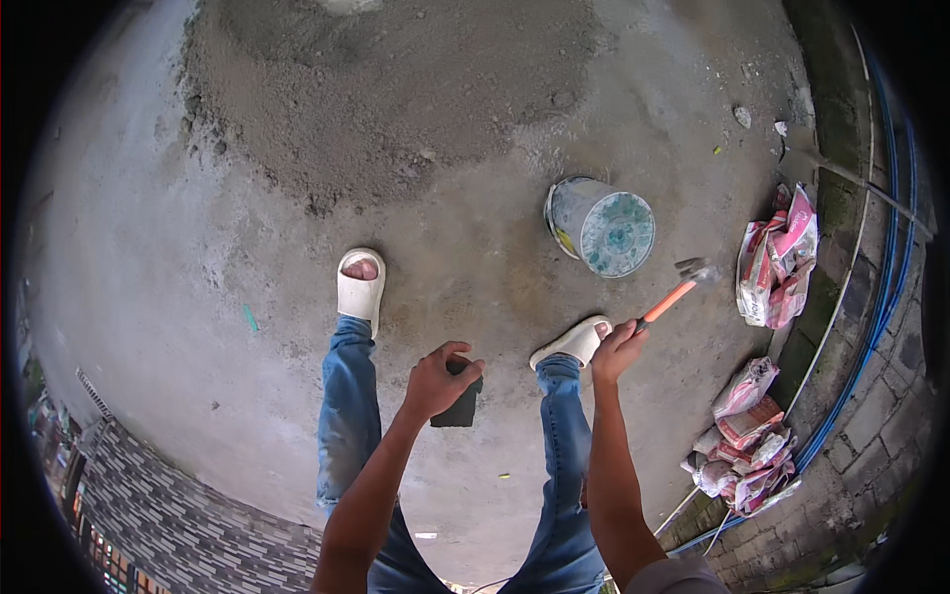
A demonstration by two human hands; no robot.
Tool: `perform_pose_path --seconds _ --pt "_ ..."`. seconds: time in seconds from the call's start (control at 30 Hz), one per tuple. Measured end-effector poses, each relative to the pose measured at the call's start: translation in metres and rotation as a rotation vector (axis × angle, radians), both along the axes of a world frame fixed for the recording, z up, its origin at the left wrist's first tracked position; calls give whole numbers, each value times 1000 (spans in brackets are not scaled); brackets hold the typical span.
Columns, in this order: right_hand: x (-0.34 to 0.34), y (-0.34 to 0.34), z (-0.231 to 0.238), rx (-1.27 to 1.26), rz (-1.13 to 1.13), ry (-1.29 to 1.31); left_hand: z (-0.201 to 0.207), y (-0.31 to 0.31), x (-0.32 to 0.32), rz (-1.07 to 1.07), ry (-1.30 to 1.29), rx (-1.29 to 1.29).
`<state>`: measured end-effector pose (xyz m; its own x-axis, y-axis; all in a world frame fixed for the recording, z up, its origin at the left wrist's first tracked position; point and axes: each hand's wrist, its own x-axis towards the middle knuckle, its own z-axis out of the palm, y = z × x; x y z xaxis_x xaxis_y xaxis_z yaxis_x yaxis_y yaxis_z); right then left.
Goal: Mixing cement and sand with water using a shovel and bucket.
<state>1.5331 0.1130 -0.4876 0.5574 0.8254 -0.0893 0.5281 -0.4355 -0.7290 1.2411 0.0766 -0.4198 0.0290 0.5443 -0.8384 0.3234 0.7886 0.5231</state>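
Orange-handled metal hammer (pixel 671 298) clamped in right hand (pixel 618 351), head pointing forward-right; dark, flat-faced rectangular block (pixel 455 408) gripped in left hand (pixel 436 383), between thumb and fingers.

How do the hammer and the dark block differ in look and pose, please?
The hammer is long and slender; the dark block is short and broad. The hammer is partly bright orange, the block blackish all over. The hammer slants outward from the right grip; the block sits squarer, apparently in the left grip.
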Motion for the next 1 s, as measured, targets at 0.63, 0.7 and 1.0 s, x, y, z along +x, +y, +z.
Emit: perform_pose_path --seconds 0.63,0.7,1.0 --pt "-39 62 63 -11 171 -95 3 6 -18 41 13 -39" --pt "-48 88 85 132 101 -13 1 3 -15 -10 51 -16" --pt "-7 66 8 23 188 -517 -2 10 2 -5 18 4"
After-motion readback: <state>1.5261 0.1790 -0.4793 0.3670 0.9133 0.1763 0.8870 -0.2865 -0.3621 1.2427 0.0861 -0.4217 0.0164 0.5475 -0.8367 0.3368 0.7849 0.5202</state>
